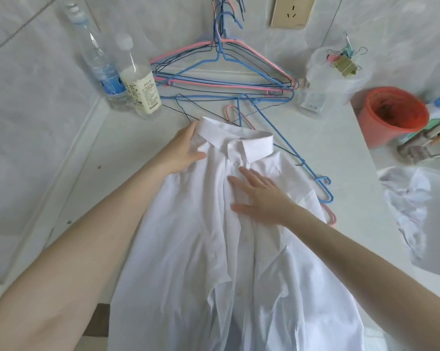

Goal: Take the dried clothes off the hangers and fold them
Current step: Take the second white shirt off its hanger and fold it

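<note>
White shirt (213, 249) under flat left hand (186, 150) & right hand (259, 193), fingers straight, is prob. light, limp; pinch shoulders beside left fingertips.

Bare left hand (186, 152), bare right hand (262, 196) (forearms too)

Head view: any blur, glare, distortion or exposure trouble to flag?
Head view: wide-angle distortion bows the edges of the counter and leans the water bottle; light is soft and even, no hard shadows or glare; the white shirt is low-contrast, folds faint; the orange bucket and right margin look soft.
</note>
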